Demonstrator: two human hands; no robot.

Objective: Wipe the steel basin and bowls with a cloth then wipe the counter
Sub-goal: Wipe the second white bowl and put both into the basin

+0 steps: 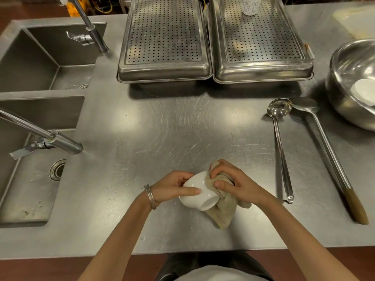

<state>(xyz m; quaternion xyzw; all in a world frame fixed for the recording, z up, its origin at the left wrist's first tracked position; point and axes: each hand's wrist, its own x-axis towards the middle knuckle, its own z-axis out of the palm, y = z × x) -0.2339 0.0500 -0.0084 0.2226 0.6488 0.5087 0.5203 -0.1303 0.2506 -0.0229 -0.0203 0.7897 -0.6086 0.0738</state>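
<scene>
My left hand [172,186] grips a small white bowl [197,192], held tipped on its side just above the steel counter [162,134], its foot facing me. My right hand [229,181] holds a beige cloth [223,211] bunched against the bowl's right side and mouth, fingers curled into the fabric. The cloth's loose end hangs down onto the counter. A large steel basin [345,78] stands at the right edge with another white bowl [364,91] inside it.
Two perforated steel tray lids [164,37] [259,37] stand at the back. A ladle [281,142] and a long wooden-handled spatula [328,151] lie on the right. Two sinks [30,179] [40,57] with taps [50,136] are on the left.
</scene>
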